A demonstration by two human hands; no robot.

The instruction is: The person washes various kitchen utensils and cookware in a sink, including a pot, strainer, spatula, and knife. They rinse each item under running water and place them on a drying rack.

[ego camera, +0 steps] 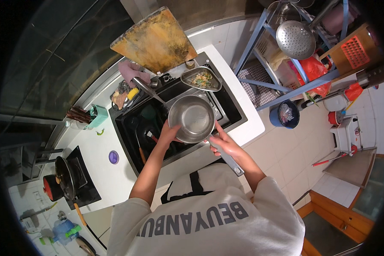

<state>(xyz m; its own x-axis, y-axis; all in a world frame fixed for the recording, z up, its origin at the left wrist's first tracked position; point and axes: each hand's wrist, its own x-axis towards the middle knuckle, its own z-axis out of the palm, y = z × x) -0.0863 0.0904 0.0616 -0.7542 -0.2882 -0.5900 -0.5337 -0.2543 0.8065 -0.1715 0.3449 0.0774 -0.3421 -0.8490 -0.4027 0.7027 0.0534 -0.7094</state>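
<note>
Both my hands hold a metal saucepan above the front edge of a black sink. At its left rim is my left hand, the thumb reaching over the inside. My right hand grips the right side where the grey handle joins. Beyond the pan, the tap points over the sink. A corner strainer with food scraps sits at the back right. In the basin lie a ladle with a wooden handle and a red-and-white utensil.
A stained cutting board leans behind the sink. On the left counter are a purple round object, a green basket and a wok on the stove. At right stand a blue bin and a blue-framed rack.
</note>
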